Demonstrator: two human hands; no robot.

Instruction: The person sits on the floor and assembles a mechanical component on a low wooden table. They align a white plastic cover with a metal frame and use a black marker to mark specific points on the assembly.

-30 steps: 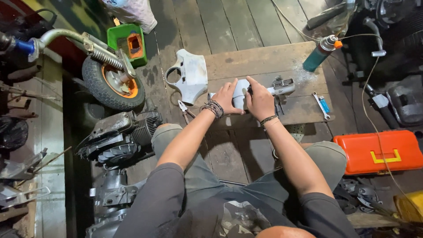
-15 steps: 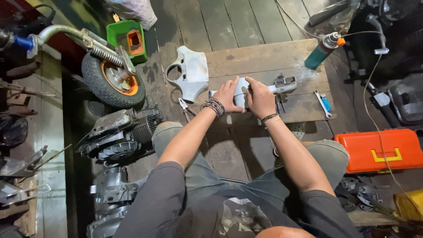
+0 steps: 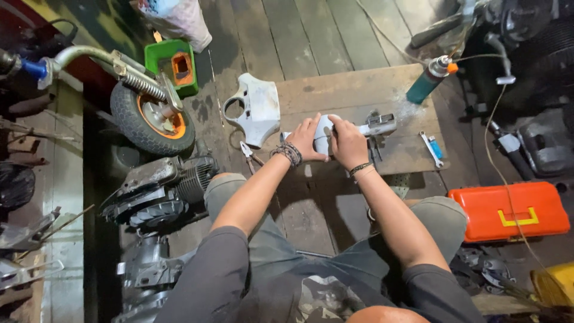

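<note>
Both hands, left (image 3: 308,139) and right (image 3: 348,143), are closed around a pale part (image 3: 323,133) on the board (image 3: 359,96) (rigid-looking, probably light, smooth enough to slip), best gripped by its sides.

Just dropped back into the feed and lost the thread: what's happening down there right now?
A person sits on a wooden floor, both hands on a small white part resting on a low wooden board. The left hand grips its near side; the right hand covers the other. A metal tool lies just beyond, a larger white cover to the left, a spray can and an orange case to the right.
</note>
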